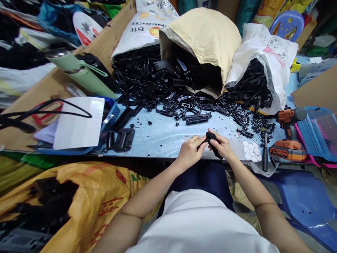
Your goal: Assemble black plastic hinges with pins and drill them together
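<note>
Both of my hands meet over the front edge of the blue table, gripping a black plastic part between them. My left hand, with a ring on one finger, pinches its upper left side. My right hand is closed around the right side. The part has a ridged, rounded top and a longer piece hanging down; my fingers hide much of it. Just beyond my hands lies a longer black plastic piece. Loose screws and small black parts are spread to the right.
Three sacks spill black parts at the back, a beige sack in the middle. An orange cordless drill and a hammer lie right, near a blue basket. Left are a green flask and a blue tray.
</note>
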### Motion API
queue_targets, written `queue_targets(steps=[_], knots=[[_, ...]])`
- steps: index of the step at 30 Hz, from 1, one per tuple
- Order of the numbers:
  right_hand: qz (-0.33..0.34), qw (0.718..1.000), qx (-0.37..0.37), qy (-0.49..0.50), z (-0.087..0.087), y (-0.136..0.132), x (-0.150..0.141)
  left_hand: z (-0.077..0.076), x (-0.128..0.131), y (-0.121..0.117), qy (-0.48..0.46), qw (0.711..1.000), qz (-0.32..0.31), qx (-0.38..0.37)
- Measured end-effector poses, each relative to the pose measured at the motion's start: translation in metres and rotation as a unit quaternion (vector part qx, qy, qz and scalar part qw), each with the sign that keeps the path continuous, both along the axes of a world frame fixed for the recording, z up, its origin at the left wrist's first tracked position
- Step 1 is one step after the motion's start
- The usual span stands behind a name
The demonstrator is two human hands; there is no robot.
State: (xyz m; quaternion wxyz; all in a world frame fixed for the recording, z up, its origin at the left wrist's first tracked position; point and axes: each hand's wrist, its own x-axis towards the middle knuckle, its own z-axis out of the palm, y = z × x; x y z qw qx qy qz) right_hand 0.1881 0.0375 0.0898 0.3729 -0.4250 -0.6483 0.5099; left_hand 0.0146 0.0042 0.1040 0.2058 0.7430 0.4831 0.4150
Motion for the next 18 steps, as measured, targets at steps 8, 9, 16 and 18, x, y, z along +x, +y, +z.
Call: queue_targets(steps=[8, 9, 16, 18], knots=[[-0.018, 0.962, 0.225, -0.153, 0.01, -0.001, -0.002, -0.007, 0.023, -0.008, -0.043, 0.993, 0.087, 0.068], [-0.038, 0.96, 0.227, -0.156, 0.009, -0.004, -0.006, -0.008, 0.026, -0.007, -0.059, 0.989, 0.105, 0.084], [-0.098, 0.955, 0.233, -0.158, -0.002, -0.019, -0.023, -0.005, 0.02, 0.004, -0.084, 0.984, 0.066, 0.142], [-0.103, 0.954, 0.235, -0.154, -0.003, -0.02, -0.025, -0.006, 0.015, 0.008, -0.092, 0.984, 0.05, 0.146]])
